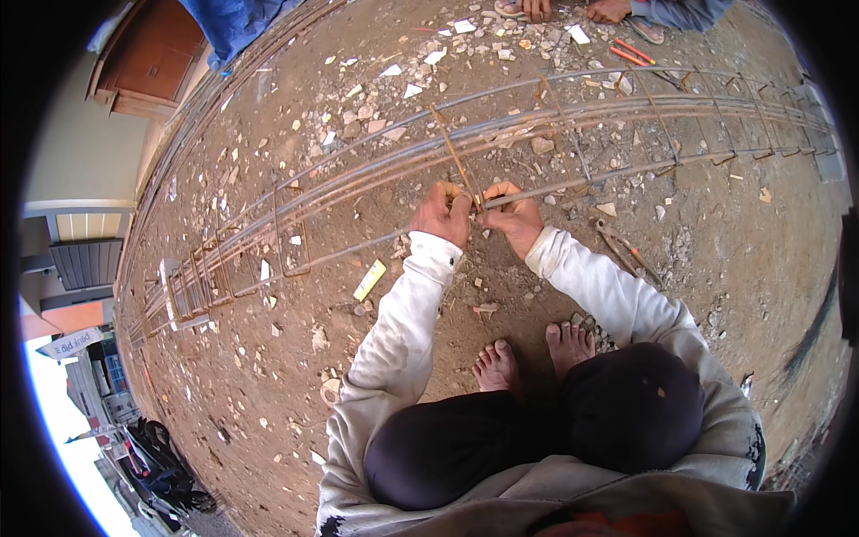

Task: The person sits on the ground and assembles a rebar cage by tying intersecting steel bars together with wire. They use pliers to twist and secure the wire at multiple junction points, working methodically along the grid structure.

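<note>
Nearest my camera, I see a pair of bent knees in smooth dark trousers [626,407]. Beyond them is the brown dirt ground [286,394], gritty and uneven.

Across it runs the long rebar cage [394,170], its steel bars grey in places and rusty in others, its far right end at a grey concrete block [829,167]. I judge the work partway along: rectangular stirrups [664,125] already stand spaced out toward the right, others bunch toward the left end, and few occupy the middle. The joint at the hands looks unfinished; which other joints are fastened, I cannot tell.

That joint is where one slim, rust-brown stirrup [454,152] slants down to the near bar [559,186]. My wearer's left hand [443,215] and right hand [514,221] are both closed, fingertips pinching at the stirrup's lower end from either side. I cannot make out whether wire is between them.

Near the right sleeve, I see metal pincers [617,243] lying splayed on the dirt. Smaller still are a flat yellow packet [369,280] and angular, pale rubble chips [412,90].
</note>
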`<state>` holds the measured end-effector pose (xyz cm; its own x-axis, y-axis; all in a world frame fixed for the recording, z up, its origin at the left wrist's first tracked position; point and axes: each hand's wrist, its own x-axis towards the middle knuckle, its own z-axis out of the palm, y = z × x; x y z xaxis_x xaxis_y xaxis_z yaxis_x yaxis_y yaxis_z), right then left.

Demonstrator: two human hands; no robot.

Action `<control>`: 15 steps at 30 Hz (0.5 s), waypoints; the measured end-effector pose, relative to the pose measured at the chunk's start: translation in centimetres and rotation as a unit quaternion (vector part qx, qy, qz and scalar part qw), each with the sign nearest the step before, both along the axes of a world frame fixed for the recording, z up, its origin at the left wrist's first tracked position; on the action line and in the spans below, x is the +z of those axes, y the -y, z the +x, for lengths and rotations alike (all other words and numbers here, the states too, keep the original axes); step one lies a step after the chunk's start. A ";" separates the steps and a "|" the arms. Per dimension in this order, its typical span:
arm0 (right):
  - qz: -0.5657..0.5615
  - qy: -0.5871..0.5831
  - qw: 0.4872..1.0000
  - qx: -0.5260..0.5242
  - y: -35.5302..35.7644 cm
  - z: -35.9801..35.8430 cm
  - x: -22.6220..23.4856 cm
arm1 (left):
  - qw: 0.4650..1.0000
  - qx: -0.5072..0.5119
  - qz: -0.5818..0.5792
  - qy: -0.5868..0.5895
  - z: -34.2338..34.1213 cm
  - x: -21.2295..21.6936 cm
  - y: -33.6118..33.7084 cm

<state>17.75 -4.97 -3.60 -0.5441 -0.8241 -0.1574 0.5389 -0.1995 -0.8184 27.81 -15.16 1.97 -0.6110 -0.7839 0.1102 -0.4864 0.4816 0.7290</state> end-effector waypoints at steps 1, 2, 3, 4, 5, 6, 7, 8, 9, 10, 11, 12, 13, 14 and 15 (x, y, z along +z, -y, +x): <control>-0.004 0.003 1.000 0.000 0.0 -0.1 0.0 | 1.000 0.000 0.010 0.025 -0.2 -0.3 0.4; -0.008 0.006 1.000 -0.001 0.0 -0.3 -0.1 | 0.999 0.001 0.019 0.050 -0.5 -0.5 0.9; -0.005 0.017 1.000 -0.002 0.0 -0.4 -0.1 | 0.997 0.001 0.029 0.074 -0.8 -0.8 1.4; -0.002 0.028 1.000 -0.004 0.0 -0.8 -0.3 | 0.994 0.009 0.065 0.084 -1.2 -1.2 1.7; 0.001 0.039 0.999 -0.006 0.0 -0.9 -0.5 | 0.990 0.017 0.100 0.094 -1.5 -1.6 2.1; 0.005 0.032 0.999 -0.011 -0.1 -1.0 -0.7 | 0.985 0.026 0.136 0.104 -1.8 -2.0 2.4; 0.006 0.026 0.999 -0.017 0.0 -1.0 -0.7 | 0.978 0.028 0.172 0.113 -2.1 -2.1 2.7; 0.007 0.021 1.000 -0.022 0.1 -0.9 -0.7 | 0.970 0.030 0.207 0.122 -2.4 -2.2 2.9; 0.005 0.019 0.999 -0.026 0.2 -0.9 -0.8 | 0.961 0.032 0.243 0.131 -2.6 -2.3 3.2; 0.004 0.018 0.999 -0.030 0.4 -0.9 -0.9 | 0.963 0.015 0.229 0.144 -2.7 -2.9 3.9; 0.000 0.016 0.999 -0.030 0.7 -0.7 -0.9 | 0.965 0.000 0.212 0.155 -2.6 -3.4 4.8; -0.011 0.012 0.999 -0.030 1.1 -0.5 -0.8 | 0.966 -0.014 0.196 0.167 -2.3 -4.0 5.7; -0.018 0.004 0.999 -0.034 1.1 -0.7 -1.0 | 0.962 -0.013 0.236 0.137 -2.7 -4.8 6.1; -0.020 -0.005 0.999 -0.041 0.7 -1.2 -1.4 | 0.952 -0.004 0.278 0.127 -3.5 -3.6 5.2; 0.005 -0.015 0.999 -0.042 0.0 -1.7 -1.7 | 0.941 0.006 0.319 0.116 -4.4 -2.2 4.4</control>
<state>16.04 -5.01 -5.32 -0.6160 -0.7736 -0.1485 0.4959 -0.2344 -0.8362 23.45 -19.52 -0.25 -0.5519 -0.6519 -0.5200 -0.6709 -0.0233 0.7412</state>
